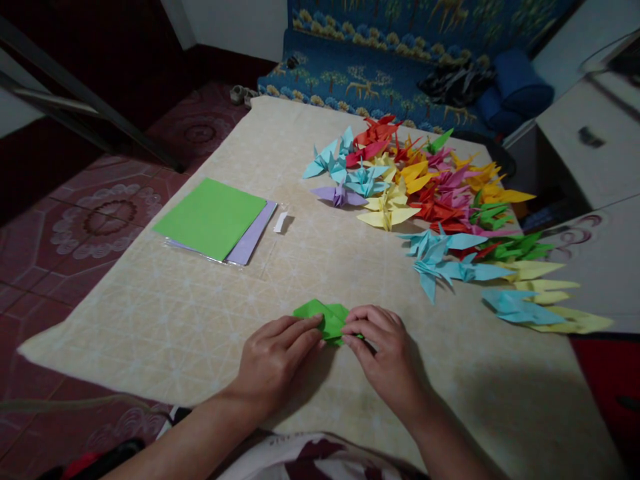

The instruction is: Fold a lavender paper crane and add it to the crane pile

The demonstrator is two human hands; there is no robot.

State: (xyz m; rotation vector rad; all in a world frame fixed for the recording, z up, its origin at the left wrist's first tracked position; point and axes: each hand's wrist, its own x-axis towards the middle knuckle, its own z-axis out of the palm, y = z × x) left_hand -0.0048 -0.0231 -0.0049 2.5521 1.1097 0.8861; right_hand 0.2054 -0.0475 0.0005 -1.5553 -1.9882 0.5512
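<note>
A partly folded sheet of green origami paper [327,319] lies on the table close to my body, with creased flaps showing. My left hand [283,353] presses on its left side, fingers together over the edge. On its right side my right hand [377,340] pinches the paper between thumb and fingers. Parts of the sheet under my fingers are hidden. Ahead to the left rests a stack of square paper, a green sheet [213,217] over purple ones [253,237] on a clear plastic wrapper. Many folded paper cranes [385,213] in several colours crowd the right side.
The table [165,333] has a pale patterned cloth. A small white paper piece [281,223] lies beside the wrapper. Beyond the far edge stands a blue patterned sofa [350,73]. A white cabinet [595,173] is at the right, a ladder-like frame [75,100] at the left.
</note>
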